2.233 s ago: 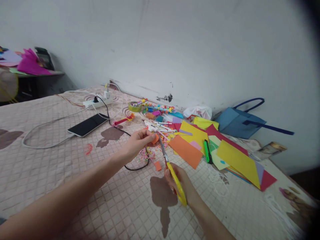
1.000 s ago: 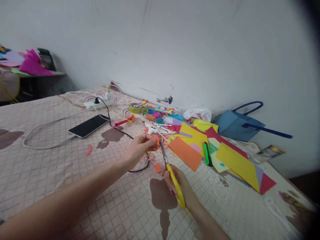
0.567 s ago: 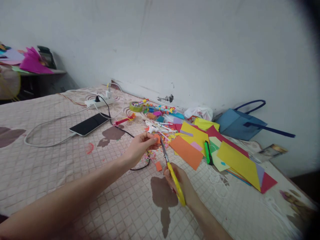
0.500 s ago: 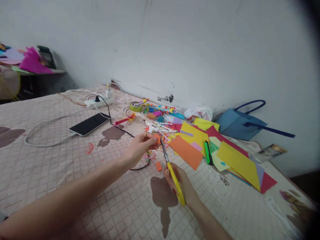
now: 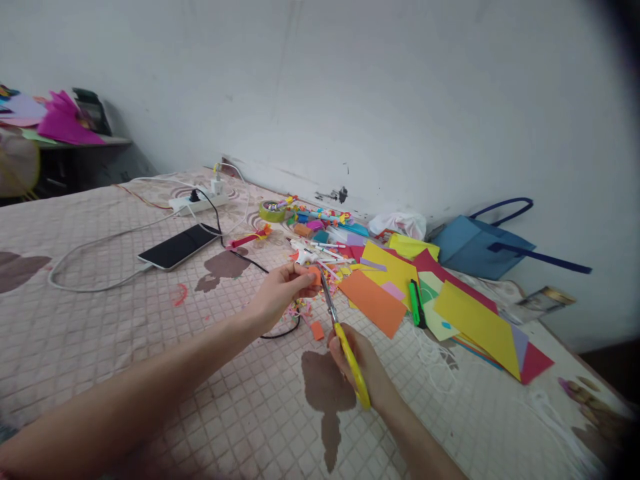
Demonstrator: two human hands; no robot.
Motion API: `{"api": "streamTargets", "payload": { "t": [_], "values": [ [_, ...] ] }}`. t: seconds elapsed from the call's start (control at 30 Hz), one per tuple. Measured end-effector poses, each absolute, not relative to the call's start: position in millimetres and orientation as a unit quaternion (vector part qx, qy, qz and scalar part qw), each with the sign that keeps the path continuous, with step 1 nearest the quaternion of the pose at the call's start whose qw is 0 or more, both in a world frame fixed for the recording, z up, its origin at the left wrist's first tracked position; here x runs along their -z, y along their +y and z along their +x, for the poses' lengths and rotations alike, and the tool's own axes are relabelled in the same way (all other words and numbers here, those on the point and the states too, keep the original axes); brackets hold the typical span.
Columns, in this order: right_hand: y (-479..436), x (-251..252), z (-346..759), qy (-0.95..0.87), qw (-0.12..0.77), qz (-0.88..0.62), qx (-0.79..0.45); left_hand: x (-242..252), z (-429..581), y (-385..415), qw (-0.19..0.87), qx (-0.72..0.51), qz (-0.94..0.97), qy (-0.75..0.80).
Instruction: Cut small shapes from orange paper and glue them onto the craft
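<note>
My left hand (image 5: pixel 285 290) pinches a small piece of orange paper (image 5: pixel 315 275) between thumb and fingers. In my right hand (image 5: pixel 357 357) is a pair of scissors (image 5: pixel 345 347) with yellow handles, its metal blades pointing up at the right edge of that piece. Whether the blades touch the paper I cannot make out. Below, on the cloth, lies another small orange paper piece (image 5: pixel 317 331). A larger orange sheet (image 5: pixel 373 303) rests to the right of the blades. Behind my left hand sits a white glue gun (image 5: pixel 304 255), partly hidden, among paper scraps.
A phone (image 5: pixel 180 247) on a white cable lies at the left, near a power strip (image 5: pixel 199 203). To the right are a green cutter (image 5: pixel 415 303), yellow sheets (image 5: pixel 477 327), white string (image 5: pixel 435 363) and a blue bag (image 5: pixel 480 247). Green tape (image 5: pixel 271 212) stands by the wall.
Hardly anything differs. Both hands keep their places, with the orange piece and the scissors still held; the view has shifted very slightly.
</note>
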State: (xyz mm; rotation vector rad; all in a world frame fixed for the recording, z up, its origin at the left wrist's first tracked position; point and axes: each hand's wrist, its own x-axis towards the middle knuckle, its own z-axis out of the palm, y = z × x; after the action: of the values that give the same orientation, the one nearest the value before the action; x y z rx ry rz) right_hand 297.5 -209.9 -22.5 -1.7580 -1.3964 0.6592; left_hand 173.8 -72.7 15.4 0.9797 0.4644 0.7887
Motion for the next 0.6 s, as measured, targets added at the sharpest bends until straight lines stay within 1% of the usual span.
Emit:
{"api": "streamTargets", "payload": {
  "t": [0.33, 0.6],
  "values": [
    [-209.0, 20.9, 296.8, -0.527, 0.391, -0.699, -0.282, -11.0, 174.7, -70.6, 0.781, -0.366, 0.460, 0.209],
    [-208.3, 18.2, 292.7, -0.507, 0.413, -0.694, -0.299, -8.6, 174.7, -69.3, 0.779, -0.367, 0.467, 0.201]
  ]
}}
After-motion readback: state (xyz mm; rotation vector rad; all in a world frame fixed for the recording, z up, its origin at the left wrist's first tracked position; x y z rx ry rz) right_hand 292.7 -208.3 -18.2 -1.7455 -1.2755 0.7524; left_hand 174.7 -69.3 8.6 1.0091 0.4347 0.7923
